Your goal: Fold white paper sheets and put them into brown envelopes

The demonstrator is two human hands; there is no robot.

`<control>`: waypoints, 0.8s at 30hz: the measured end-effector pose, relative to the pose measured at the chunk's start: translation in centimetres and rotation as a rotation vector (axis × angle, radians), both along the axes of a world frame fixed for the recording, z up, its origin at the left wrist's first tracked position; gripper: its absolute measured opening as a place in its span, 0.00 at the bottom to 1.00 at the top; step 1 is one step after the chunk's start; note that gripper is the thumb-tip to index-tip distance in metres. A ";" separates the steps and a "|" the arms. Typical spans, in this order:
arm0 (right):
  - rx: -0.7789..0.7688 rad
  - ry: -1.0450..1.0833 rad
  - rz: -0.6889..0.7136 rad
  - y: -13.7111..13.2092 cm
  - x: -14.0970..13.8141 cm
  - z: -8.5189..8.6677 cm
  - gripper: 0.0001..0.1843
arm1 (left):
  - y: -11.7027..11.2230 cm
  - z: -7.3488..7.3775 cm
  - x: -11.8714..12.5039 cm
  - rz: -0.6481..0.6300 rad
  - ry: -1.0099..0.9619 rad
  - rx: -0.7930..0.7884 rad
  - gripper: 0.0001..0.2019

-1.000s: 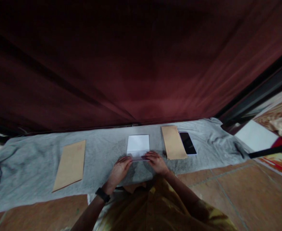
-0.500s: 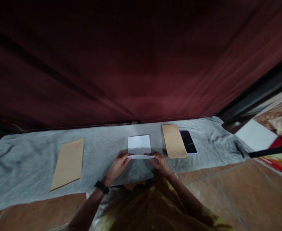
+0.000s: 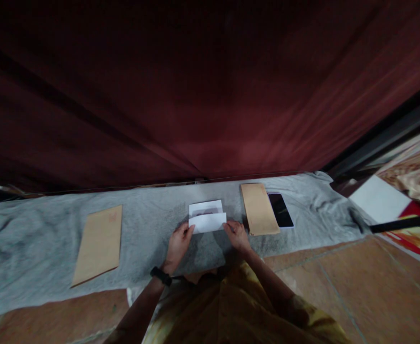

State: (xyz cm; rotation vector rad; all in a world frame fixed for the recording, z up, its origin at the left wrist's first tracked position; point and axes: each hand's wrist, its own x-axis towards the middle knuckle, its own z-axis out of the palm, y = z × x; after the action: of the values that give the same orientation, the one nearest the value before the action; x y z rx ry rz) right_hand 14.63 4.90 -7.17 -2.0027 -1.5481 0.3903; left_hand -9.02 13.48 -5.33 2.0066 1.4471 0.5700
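A white sheet of paper (image 3: 207,218) lies on the grey cloth (image 3: 148,229) in front of me, its near edge lifted and folded up over the far part. My left hand (image 3: 178,243) pinches the left corner of that lifted flap. My right hand (image 3: 237,235) pinches the right corner. A black watch sits on my left wrist (image 3: 160,275).
One brown envelope (image 3: 97,244) lies to the left on the cloth. Another brown envelope (image 3: 258,208) lies to the right, with a dark phone (image 3: 280,210) beside it. A dark red curtain (image 3: 202,95) hangs behind. Tiled floor (image 3: 367,291) is to the right.
Both hands have raised the paper's near edge off the cloth and carried it away from me, folding it over the rest of the sheet.
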 end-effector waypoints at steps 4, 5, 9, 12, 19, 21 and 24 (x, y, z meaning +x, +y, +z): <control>-0.053 -0.038 -0.058 1.3 -0.3 0.2 0.22 | 0.7 0.5 1.3 0.072 0.099 0.026 0.14; -0.060 -0.046 -0.071 1.6 -0.3 0.3 0.22 | 0.9 0.6 1.6 0.084 0.133 0.032 0.13; -0.105 -0.113 -0.122 2.7 -0.4 0.6 0.19 | 1.7 0.9 2.7 0.125 0.263 0.058 0.14; -0.153 -0.178 -0.150 3.5 -0.5 1.0 0.16 | 1.9 1.1 3.3 0.164 0.353 0.056 0.16; -0.201 -0.239 -0.188 4.3 -1.1 1.3 0.16 | 1.8 1.2 4.3 0.205 0.522 0.078 0.21; -0.207 -0.255 -0.193 4.4 -1.2 1.3 0.16 | 1.8 1.2 4.4 0.207 0.535 0.081 0.21; -0.196 -0.268 -0.205 4.4 -1.2 1.3 0.16 | 1.9 1.4 4.4 0.206 0.530 0.071 0.21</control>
State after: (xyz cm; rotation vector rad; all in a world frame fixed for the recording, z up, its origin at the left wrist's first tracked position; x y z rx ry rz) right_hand 13.42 9.27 -5.90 -2.4233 -1.4852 0.2046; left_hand -4.60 15.34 -3.91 2.1808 1.9834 0.1715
